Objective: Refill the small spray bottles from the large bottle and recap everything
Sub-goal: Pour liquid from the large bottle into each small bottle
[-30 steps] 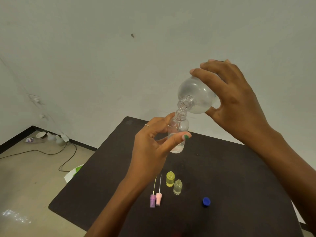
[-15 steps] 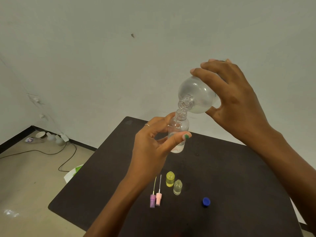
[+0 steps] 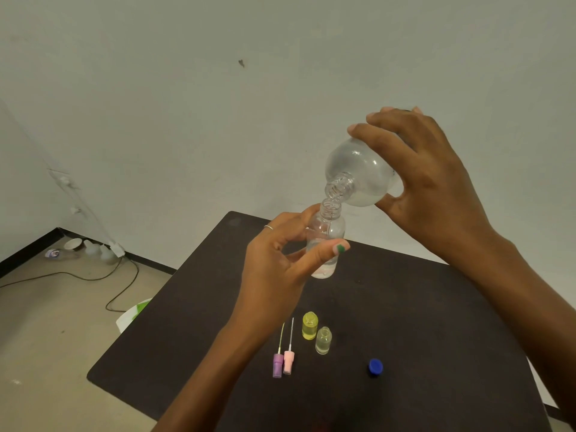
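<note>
My right hand [image 3: 433, 188] grips the large clear bottle [image 3: 358, 176], tipped with its open neck down against the mouth of a small clear bottle [image 3: 327, 241]. My left hand [image 3: 280, 263] holds that small bottle upright above the black table [image 3: 420, 322]; some liquid sits in its lower part. On the table stand a small yellow bottle [image 3: 309, 325] and a small clear bottle [image 3: 323, 340], both uncapped. Beside them lie a purple spray head [image 3: 277, 364] and a pink spray head [image 3: 288, 362] with their tubes pointing away. A blue cap [image 3: 375, 366] lies to the right.
The table's left edge drops to a beige floor with a black cable [image 3: 118, 294], a white and green object [image 3: 134, 316] beside the table, and small items [image 3: 74, 246] by the wall. A plain wall stands right behind the table.
</note>
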